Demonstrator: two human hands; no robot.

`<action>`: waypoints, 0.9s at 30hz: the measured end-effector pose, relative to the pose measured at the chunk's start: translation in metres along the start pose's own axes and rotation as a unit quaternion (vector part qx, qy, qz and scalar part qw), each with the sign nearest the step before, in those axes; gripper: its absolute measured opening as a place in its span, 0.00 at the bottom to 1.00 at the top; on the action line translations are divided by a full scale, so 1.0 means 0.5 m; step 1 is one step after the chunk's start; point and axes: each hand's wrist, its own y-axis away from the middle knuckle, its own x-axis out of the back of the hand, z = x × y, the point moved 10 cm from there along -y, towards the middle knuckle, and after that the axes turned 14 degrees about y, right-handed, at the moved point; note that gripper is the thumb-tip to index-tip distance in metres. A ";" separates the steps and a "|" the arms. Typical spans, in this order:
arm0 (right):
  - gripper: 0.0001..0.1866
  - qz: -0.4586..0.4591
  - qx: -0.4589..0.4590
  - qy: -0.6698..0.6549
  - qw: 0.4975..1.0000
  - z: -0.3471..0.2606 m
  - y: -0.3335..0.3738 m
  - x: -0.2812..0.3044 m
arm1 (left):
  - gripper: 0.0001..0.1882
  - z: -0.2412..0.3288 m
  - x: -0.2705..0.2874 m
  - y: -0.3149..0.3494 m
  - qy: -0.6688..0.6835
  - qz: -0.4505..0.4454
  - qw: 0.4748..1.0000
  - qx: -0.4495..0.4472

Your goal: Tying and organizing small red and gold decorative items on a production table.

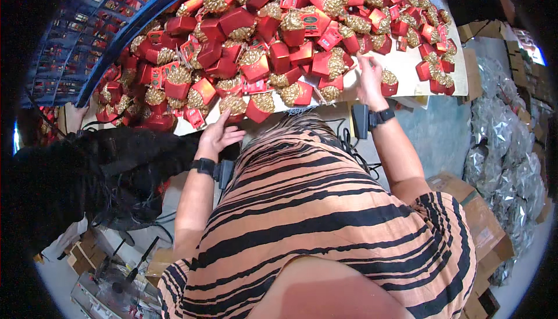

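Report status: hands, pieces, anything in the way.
Left hand open; right hand, grip unclear. Both close to red-and-gold pieces, loosely heaped. Blue crate may crowd the left side.

The top edge cuts off the basket [64, 57], whose mesh partly hides the pieces [254, 63] behind it. Print on many tags [311, 24] is too small to read. Whether the left hand [217, 138] or right hand [370, 81] touches a piece is unclear.
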 end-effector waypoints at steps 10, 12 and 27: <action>0.52 -0.057 -0.221 0.012 0.974 0.133 0.121 -0.050 | 0.60 -0.092 -0.141 -0.033 0.200 -0.131 0.960 0.148; 0.52 -0.076 -0.218 -0.010 0.973 0.116 0.133 -0.067 | 0.59 -0.097 -0.158 -0.023 0.201 -0.121 0.961 0.148; 0.53 -0.142 -0.124 -0.082 0.979 0.043 -0.003 -0.148 | 0.42 0.001 -0.214 -0.015 0.334 -0.091 0.938 0.005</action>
